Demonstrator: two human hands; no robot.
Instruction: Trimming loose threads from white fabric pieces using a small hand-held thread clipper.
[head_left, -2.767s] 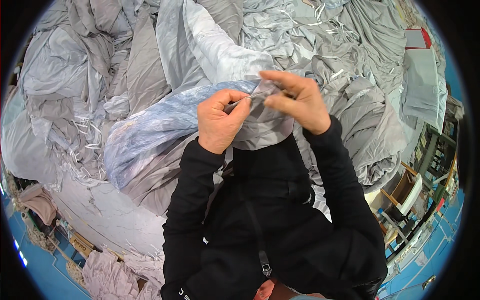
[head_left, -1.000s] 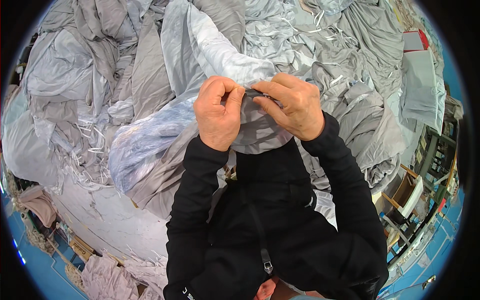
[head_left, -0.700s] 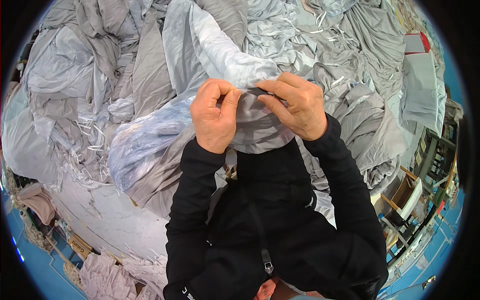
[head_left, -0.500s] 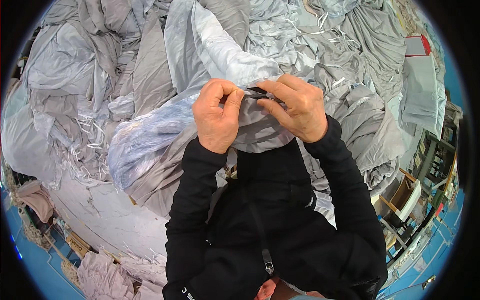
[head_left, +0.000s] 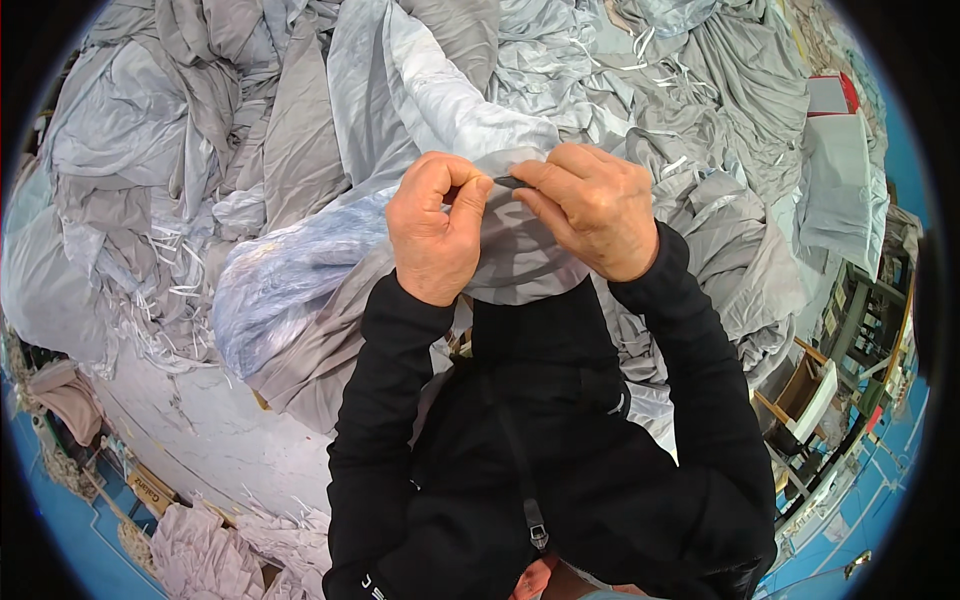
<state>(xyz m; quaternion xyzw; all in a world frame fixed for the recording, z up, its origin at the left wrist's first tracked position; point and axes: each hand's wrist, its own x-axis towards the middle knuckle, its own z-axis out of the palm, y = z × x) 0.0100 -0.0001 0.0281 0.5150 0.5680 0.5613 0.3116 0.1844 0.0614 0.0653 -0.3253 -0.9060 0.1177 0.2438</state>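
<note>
My right hand (head_left: pixel 600 212) is closed around small black thread snips (head_left: pixel 511 182), whose dark tips point left and look brought together. The rest of the tool is hidden under my fingers. My left hand (head_left: pixel 434 232), thumb against forefinger, pinches the grey fabric (head_left: pixel 525 268) at its upper edge, just left of the snip tips. Whether a thread is also in that pinch is too small to see. This fabric hangs between my hands and over my lap, continuing leftward into a blue-and-white patterned part (head_left: pixel 295 285).
Heaped grey and pale blue cloth (head_left: pixel 130 130) with white ties covers most of the pale table (head_left: pixel 200 430). On the right stand a folded pale blue cloth piece (head_left: pixel 842 180), a red-edged box (head_left: pixel 830 95) and an open drawer (head_left: pixel 805 395). Crumpled pinkish cloth (head_left: pixel 205 550) lies at lower left.
The snips, whose black blades showed spread apart, now look closed, and my right fingers cover more of them. My left hand keeps its pinch in nearly the same place.
</note>
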